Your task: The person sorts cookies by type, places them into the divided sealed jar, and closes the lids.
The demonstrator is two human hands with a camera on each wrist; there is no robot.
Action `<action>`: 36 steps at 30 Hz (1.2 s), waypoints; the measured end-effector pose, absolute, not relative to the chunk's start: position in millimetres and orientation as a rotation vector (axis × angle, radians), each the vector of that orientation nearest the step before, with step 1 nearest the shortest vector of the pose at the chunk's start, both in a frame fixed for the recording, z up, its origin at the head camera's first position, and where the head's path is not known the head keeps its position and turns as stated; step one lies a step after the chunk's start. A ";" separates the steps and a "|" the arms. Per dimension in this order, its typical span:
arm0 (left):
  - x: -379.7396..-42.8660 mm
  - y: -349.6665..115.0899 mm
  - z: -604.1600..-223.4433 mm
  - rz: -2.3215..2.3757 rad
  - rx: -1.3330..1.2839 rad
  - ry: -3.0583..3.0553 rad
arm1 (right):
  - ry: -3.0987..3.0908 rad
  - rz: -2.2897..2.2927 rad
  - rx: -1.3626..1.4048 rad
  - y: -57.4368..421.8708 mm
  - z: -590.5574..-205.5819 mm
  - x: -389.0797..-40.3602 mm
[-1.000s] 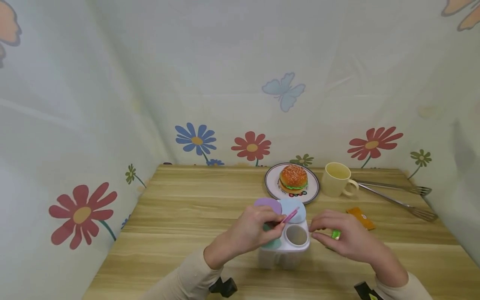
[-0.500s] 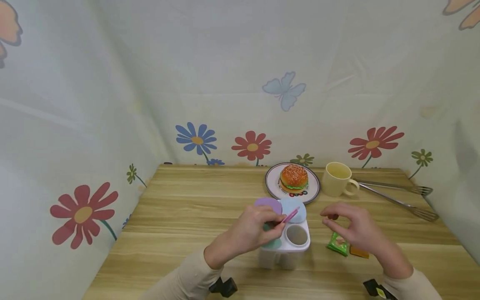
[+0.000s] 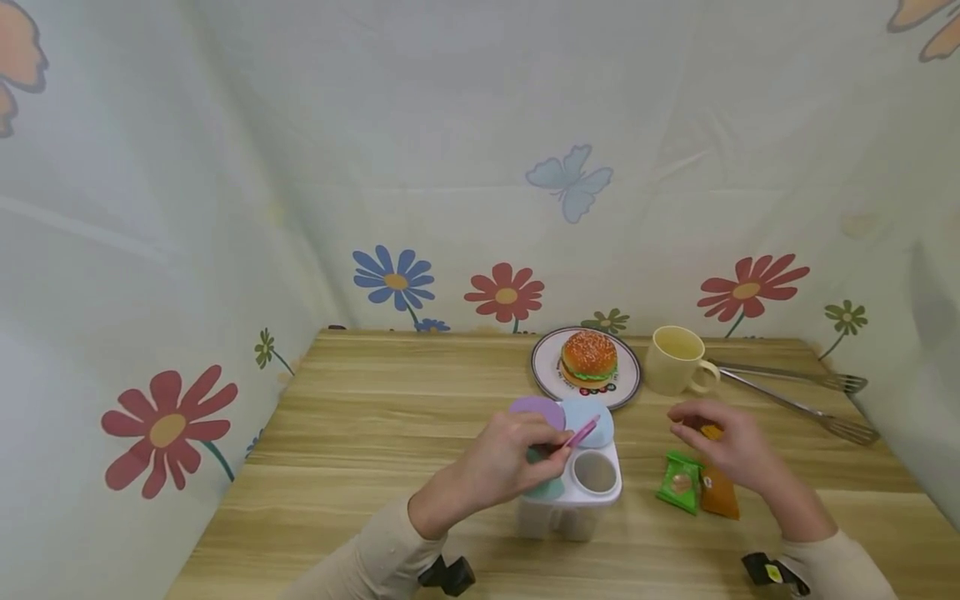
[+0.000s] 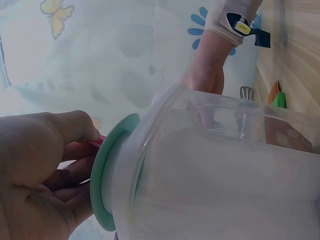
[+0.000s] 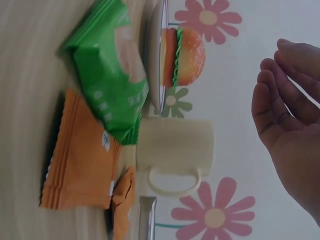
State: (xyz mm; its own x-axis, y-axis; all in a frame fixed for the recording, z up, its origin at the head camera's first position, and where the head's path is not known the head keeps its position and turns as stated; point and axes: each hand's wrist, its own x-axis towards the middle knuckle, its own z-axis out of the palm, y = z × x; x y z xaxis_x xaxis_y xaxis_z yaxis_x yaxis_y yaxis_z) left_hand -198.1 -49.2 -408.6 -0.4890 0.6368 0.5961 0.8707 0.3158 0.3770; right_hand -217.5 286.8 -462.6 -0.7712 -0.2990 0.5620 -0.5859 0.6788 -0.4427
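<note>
My left hand [image 3: 510,458] pinches a thin pink lid [image 3: 582,431] above a storage box [image 3: 570,517] with clear sides and a white top. Purple [image 3: 536,408], blue [image 3: 588,421] and green [image 3: 549,490] lids cover parts of that top. A round opening [image 3: 595,472] at its front right is uncovered. To the right, my right hand [image 3: 727,442] hovers over several snack packets, its fingers loosely bent with nothing between them. A green packet [image 3: 680,483] lies beside an orange packet [image 3: 718,493]; another orange packet [image 3: 711,432] is mostly hidden behind that hand.
Behind the box, a plate [image 3: 546,379] bears a toy-like hamburger [image 3: 589,357]. A yellow mug [image 3: 671,362] stands to its right, with two metal slotted spatulas [image 3: 825,381] lying beyond. A brown packet [image 4: 287,134] shows through the box's clear wall in the left wrist view.
My right hand has moved right, away from the box, uncovering the green packet and the nearer orange one. My left hand keeps the pink lid in the same place.
</note>
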 end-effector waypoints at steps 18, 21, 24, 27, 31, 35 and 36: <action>-198.6 -48.9 -407.6 -0.981 -1.351 -2.261 | -2.651 0.837 0.306 318.7 -474.4 -231.3; -198.3 -49.1 -407.7 -0.986 -1.351 -2.264 | -2.650 0.829 0.290 322.3 -477.0 -233.6; -197.6 -49.3 -407.6 -0.985 -1.346 -2.273 | -2.654 0.822 0.274 327.1 -480.7 -236.7; -196.9 -49.6 -407.1 -0.975 -1.341 -2.280 | -2.684 0.818 0.255 332.4 -483.7 -239.2; -196.9 -49.8 -406.8 -0.973 -1.345 -2.279 | -2.758 0.839 0.236 338.7 -485.0 -240.9; -197.2 -50.5 -407.4 -0.977 -1.349 -2.277 | -2.841 0.855 0.210 343.6 -485.2 -242.2; -197.3 -50.7 -407.5 -0.977 -1.350 -2.275 | -2.857 0.857 0.206 344.7 -485.8 -242.7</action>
State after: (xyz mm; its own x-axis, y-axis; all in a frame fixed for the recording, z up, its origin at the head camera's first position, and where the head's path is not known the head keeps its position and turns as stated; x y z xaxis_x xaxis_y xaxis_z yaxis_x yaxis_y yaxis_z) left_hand -197.3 -50.7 -407.5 -0.5020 0.6431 0.5783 0.8622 0.3195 0.3932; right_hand -242.7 344.7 -485.8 -0.9791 -0.0876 0.1834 -0.1741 0.8274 -0.5340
